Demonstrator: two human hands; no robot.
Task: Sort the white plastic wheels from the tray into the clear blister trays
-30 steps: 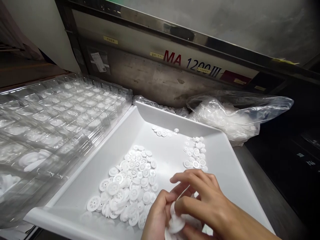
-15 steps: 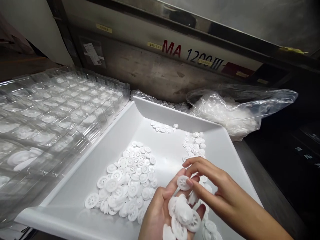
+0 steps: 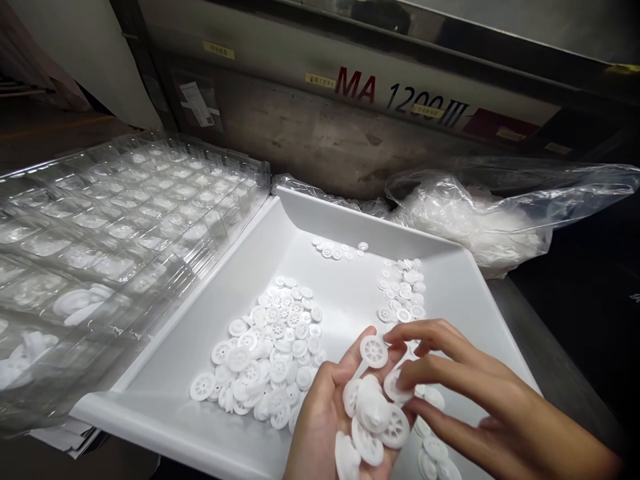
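Left hand [image 3: 320, 417] cups white discs [image 3: 373, 407], right hand [image 3: 480, 387] pinches one above; loosely heaped, they could slip off if the palm tilts

Bin [image 3: 240, 267]: middle of my view, compartment trays [image 3: 125, 223] just left of it
Wheels [image 3: 277, 367]: in the bin, big pile left, small cluster at the back, another over on the right
Bag [image 3: 475, 230]: behind the bin's back right corner
Machine [image 3: 300, 140]: behind all that, from where I'm watching

Smooth satin white plastic tray [image 3: 345, 287]; glossy clear plastic bag [image 3: 470, 223].
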